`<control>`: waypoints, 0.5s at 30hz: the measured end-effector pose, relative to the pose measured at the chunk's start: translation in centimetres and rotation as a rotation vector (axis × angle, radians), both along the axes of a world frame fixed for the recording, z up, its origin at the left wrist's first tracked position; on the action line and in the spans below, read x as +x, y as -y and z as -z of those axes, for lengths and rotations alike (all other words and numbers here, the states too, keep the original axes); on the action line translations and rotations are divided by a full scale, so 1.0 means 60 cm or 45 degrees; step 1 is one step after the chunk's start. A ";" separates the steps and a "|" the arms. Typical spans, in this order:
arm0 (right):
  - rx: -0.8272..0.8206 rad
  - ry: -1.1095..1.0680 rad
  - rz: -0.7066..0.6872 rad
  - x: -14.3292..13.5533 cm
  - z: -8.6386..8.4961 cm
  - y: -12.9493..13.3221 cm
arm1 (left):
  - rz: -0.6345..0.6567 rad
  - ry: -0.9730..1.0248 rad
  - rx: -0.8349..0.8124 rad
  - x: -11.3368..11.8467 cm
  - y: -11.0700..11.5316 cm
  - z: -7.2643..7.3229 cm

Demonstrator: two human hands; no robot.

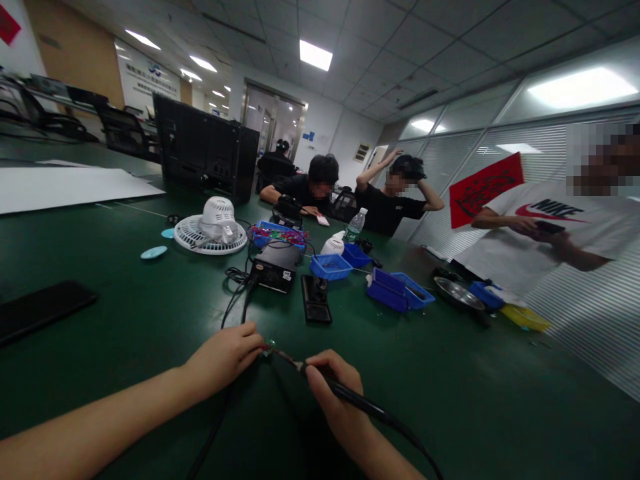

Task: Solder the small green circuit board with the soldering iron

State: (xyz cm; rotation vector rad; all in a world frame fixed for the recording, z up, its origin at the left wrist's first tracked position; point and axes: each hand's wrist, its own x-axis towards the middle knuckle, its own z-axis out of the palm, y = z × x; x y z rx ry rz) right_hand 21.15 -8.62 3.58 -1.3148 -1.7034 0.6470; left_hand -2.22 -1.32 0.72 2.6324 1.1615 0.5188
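A person's right hand (343, 393) curls closed around a soldering iron (367, 405), its tip at a small circuit board (269, 347) in front of the person, over a green surface (165, 320). The left hand (227, 352), fingertips drawn together, pinches the board's left edge. Beyond sit a black box (275, 269), a white fan (216, 223) and, farther right, several blue trays (331, 267).

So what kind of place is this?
Probably an office used as a workshop: see the office chairs, the blue trays and the soldering iron in the right hand.
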 end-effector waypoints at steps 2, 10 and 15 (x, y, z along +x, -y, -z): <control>-0.013 0.007 -0.008 0.000 -0.001 0.000 | -0.004 -0.014 0.003 0.000 0.001 -0.001; -0.016 0.010 -0.047 0.000 0.000 -0.005 | -0.001 0.000 -0.008 0.002 0.002 -0.006; 0.018 0.009 -0.059 0.001 0.001 -0.004 | 0.000 0.019 0.003 0.002 0.003 -0.006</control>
